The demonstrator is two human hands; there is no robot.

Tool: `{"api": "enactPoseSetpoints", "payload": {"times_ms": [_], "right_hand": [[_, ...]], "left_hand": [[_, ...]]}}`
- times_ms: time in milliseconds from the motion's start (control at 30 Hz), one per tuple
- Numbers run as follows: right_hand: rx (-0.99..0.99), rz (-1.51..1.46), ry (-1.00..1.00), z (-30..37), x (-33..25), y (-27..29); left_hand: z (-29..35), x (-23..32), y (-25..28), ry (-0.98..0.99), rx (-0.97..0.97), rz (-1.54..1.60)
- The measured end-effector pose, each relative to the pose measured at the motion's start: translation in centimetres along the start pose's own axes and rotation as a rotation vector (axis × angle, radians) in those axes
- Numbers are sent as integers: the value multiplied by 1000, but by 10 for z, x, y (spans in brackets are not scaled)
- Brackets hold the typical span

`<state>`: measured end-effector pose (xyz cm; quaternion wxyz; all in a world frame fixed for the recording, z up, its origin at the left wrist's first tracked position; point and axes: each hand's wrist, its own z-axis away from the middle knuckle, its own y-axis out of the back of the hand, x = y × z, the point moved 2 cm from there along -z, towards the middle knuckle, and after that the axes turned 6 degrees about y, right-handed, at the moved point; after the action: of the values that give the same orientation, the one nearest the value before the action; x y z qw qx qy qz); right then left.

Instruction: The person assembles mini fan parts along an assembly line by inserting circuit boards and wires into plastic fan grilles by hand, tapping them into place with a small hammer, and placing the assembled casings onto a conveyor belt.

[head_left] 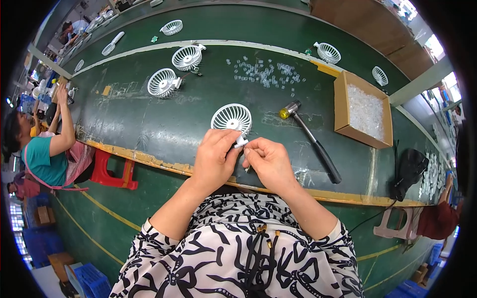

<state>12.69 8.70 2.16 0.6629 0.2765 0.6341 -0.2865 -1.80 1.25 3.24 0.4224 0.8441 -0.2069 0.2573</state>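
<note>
A round white fan grille (231, 118) with a short stem lies on the dark green bench in front of me. My left hand (214, 158) pinches the stem's white bracket at the grille's lower right. My right hand (268, 160) meets it from the right, fingertips closed on a small clear piece at the same bracket. Both hands touch each other just below the grille.
A hammer (310, 140) with a black grip lies right of my hands. A cardboard box (343, 107) of clear bits sits beyond it, with loose clear clips (264, 73) scattered farther back. Two more white grilles (162, 82) (187, 57) lie left. A person in teal (44, 154) works at left.
</note>
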Motion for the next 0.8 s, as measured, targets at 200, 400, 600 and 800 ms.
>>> {"api": "enactPoseSetpoints", "payload": {"times_ms": [200, 400, 600, 800], "right_hand": [[62, 144, 223, 5, -25, 5], [110, 485, 513, 8, -57, 14], [87, 678, 561, 9, -63, 22], [65, 753, 618, 6, -61, 31]], "left_hand": [[-20, 12, 18, -171, -33, -84], [-24, 21, 18, 146, -94, 255], [-15, 10, 7, 367, -191, 439], [-13, 4, 1, 789, -272, 963]]}}
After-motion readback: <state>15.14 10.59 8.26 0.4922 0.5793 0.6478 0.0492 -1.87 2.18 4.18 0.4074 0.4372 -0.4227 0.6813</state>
